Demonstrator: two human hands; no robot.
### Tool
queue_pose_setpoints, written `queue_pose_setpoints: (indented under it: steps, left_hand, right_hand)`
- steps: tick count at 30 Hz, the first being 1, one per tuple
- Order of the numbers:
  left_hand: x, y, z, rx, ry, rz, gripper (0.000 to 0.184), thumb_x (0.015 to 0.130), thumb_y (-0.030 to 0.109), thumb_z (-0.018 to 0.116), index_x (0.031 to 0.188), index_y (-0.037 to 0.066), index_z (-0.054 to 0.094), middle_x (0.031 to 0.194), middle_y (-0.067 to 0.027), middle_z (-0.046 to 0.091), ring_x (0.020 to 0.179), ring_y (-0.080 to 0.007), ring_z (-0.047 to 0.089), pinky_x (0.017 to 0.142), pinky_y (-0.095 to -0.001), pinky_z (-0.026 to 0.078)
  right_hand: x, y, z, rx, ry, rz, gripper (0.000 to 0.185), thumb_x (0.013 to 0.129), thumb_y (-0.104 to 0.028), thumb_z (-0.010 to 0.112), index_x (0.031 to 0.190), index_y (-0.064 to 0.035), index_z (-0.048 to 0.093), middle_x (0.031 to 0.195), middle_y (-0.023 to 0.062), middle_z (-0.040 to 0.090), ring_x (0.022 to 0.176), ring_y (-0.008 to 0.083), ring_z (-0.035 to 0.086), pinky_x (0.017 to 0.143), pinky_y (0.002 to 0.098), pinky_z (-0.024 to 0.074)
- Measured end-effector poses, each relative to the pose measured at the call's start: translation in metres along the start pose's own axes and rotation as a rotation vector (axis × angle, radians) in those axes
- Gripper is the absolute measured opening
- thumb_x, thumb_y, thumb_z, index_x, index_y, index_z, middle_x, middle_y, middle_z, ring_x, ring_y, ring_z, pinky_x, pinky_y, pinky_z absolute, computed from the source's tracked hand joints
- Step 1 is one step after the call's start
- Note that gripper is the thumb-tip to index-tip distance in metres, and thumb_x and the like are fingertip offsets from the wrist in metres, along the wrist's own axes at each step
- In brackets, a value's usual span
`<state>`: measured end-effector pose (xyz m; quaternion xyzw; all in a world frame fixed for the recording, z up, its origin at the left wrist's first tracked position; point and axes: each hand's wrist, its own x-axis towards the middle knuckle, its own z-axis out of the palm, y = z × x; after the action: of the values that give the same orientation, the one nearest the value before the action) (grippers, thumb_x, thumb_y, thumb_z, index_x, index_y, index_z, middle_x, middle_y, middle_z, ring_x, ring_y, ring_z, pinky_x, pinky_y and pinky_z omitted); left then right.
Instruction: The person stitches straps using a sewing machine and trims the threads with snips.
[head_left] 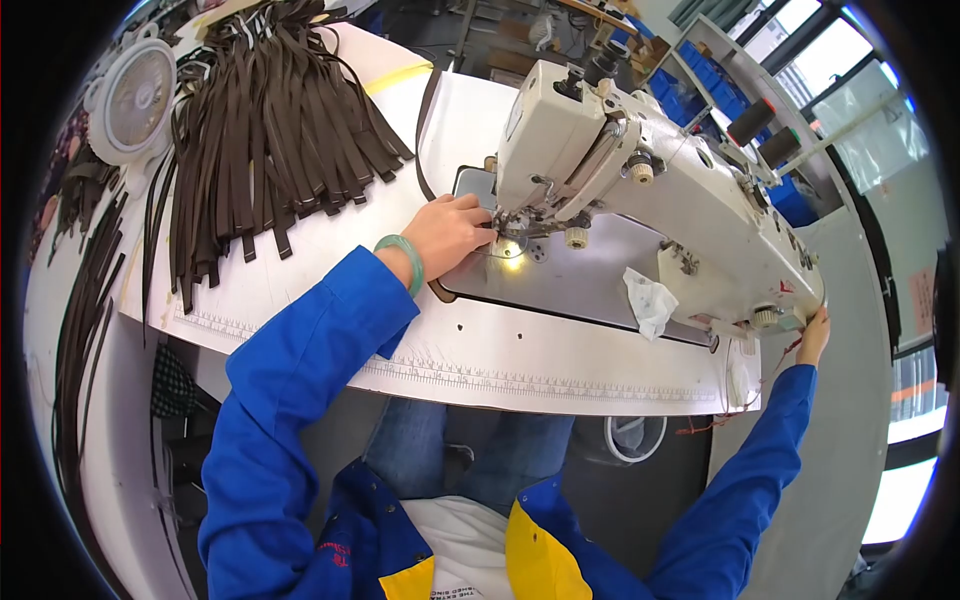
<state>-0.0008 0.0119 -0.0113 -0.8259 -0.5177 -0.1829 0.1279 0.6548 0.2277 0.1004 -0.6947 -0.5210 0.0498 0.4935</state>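
Observation:
My left hand (pixel 452 232), with a green bangle (pixel 404 262) at its wrist, is at the needle area of the white sewing machine (pixel 650 170). Its fingers are bent and close together beside the presser foot; what they hold is too small to make out. A dark strap (pixel 426 140) runs from the back down to this hand. At the machine's right end, my right hand (pixel 815 337) lies against the side near the handwheel, its fingers mostly hidden behind the machine. A small lamp lights the metal plate (pixel 575 268) under the needle.
Many dark straps (pixel 280 130) lie bunched at the back left, and more hang over the left edge (pixel 85 330). A white fan (pixel 135 100) stands beside them. White tissue (pixel 650 302) lies on the machine bed. Thread spools (pixel 765 132) stand behind the machine.

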Motion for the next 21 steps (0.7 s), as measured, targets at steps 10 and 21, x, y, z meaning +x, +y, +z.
queue_pose_setpoints:
  steps: [10,21]
  left_hand:
    - [-0.018,0.052,-0.017,0.089,0.04,-0.103,0.02,0.074,0.02,0.064,0.087,0.005,0.06,0.077,-0.003,0.055,0.077,-0.0185,0.053,0.072,-0.0328,0.041]
    - [-0.016,0.079,-0.008,0.021,-0.004,-0.179,0.009,0.071,0.007,0.054,0.075,0.005,0.061,0.077,-0.0061,0.058,0.078,-0.0202,0.057,0.071,-0.0331,0.041]
  right_hand:
    - [-0.054,0.026,0.043,0.626,0.038,-0.054,0.028,0.097,-0.024,0.034,0.099,-0.0028,0.053,0.092,0.0072,0.058,0.083,0.0156,0.056,0.069,0.0294,0.0469]
    - [-0.004,0.004,0.01,0.028,0.186,-0.186,0.045,0.095,-0.037,0.038,0.108,0.0031,0.054,0.1,0.0137,0.06,0.091,0.0248,0.057,0.082,0.0345,0.0438]
